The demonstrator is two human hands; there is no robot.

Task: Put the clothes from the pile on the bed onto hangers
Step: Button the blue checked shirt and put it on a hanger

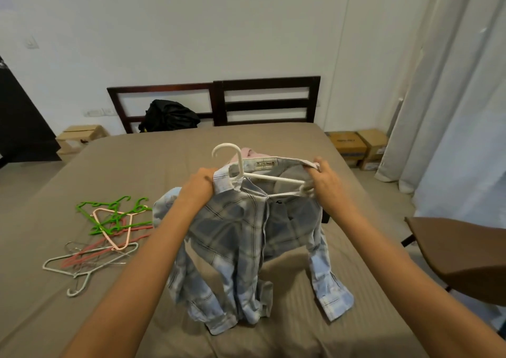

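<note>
Lying left of shirt (246, 237): spare hangers (106, 231).

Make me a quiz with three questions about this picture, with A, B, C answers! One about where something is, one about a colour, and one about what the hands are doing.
1. Where does the pile of spare hangers lie?
A. On the bed, to the person's left
B. On the floor by the boxes
C. On the headboard

2. What colour is the hanger going into the plaid shirt?
A. Green
B. White
C. Black

3. What are the two hands doing?
A. Resting flat on the bed
B. Both holding the shirt up at its collar
C. Folding a towel

Answers:
1. A, the hangers lie on the brown sheet at the left.
2. B, its hook and bar are white.
3. B, the left hand and right hand grip the collar, one at each end, and the shirt hangs down.
</note>
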